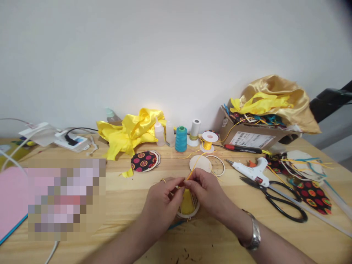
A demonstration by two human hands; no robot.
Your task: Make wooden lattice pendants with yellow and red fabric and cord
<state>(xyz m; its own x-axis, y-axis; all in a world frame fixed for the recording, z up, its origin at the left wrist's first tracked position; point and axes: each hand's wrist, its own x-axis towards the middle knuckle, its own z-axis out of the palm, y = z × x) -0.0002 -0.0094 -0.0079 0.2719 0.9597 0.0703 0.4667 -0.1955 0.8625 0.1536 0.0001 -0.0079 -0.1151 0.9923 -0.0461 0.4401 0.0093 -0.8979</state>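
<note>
On the wooden table (123, 220), toward six o'clock, the left hand (163, 200) and right hand (211, 190) are pinching yellow cord (194, 168) tightly over a white frame (195, 213), its yellow fabric (187, 205) already inside, cord-fastening apparently unfinished.

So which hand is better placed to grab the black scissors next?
Probably the right hand: the black scissors lie on its side of the table. The left hand is farther away, with the right hand in between. The right seems to pinch orange thread, though, so it may need freeing first.
</note>
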